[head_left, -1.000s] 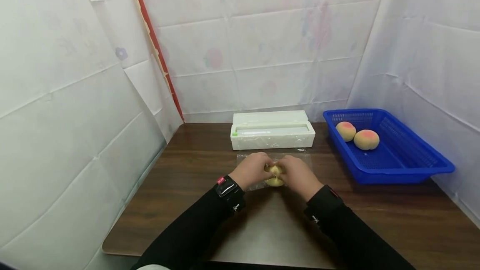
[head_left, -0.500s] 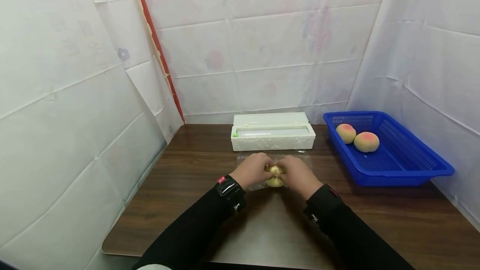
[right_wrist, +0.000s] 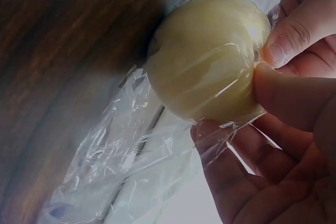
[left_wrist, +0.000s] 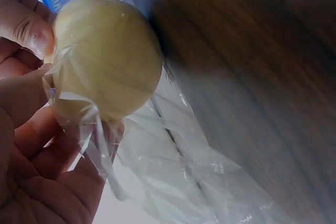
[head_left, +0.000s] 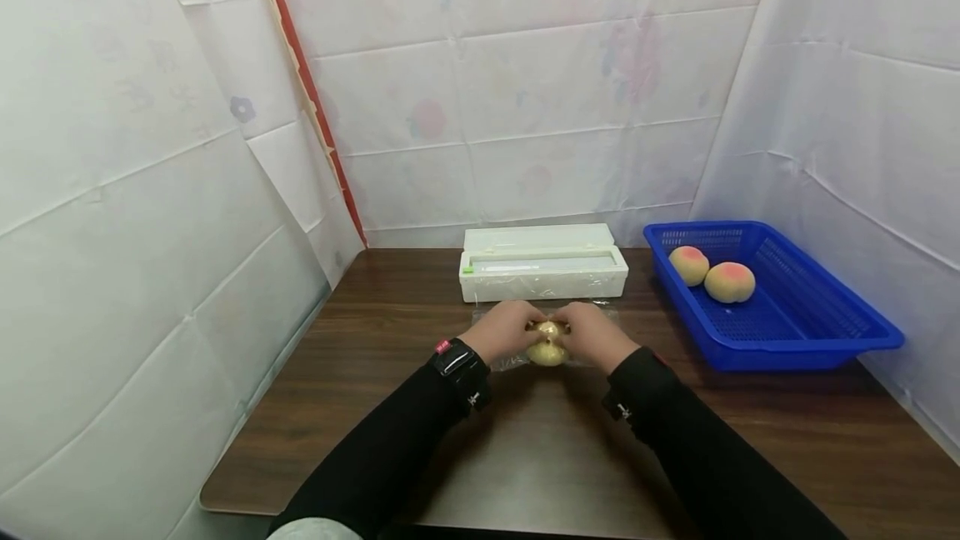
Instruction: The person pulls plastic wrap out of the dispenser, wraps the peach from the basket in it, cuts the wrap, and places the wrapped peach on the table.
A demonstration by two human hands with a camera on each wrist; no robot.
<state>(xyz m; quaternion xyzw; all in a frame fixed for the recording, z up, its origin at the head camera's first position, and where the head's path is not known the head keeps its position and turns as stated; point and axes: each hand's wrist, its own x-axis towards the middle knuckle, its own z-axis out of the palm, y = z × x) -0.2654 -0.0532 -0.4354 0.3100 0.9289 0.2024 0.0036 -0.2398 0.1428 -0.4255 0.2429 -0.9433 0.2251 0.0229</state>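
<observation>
A pale yellow peach (head_left: 546, 353) sits near the middle of the table, between the two hands. Clear cling film (left_wrist: 173, 156) wraps round it, and loose film spreads out past it. My left hand (head_left: 506, 332) holds it from the left, thumb at the fruit's top and other fingers under the film. From the other side my right hand (head_left: 597, 335) grips it; both thumbs meet at the top of the peach (right_wrist: 210, 61) in the right wrist view. Fingers cover part of the fruit in the head view.
Behind the hands stands a white cling film box (head_left: 543, 283) with its lid raised. A blue plastic basket (head_left: 810, 344) at the right holds two pink-topped peaches (head_left: 729, 282). White sheeting (head_left: 540, 107) walls off the brown table (head_left: 360, 390).
Both hands stay at the peach. Their fingers have drawn slightly closer together over its top, and a little more of its near side shows.
</observation>
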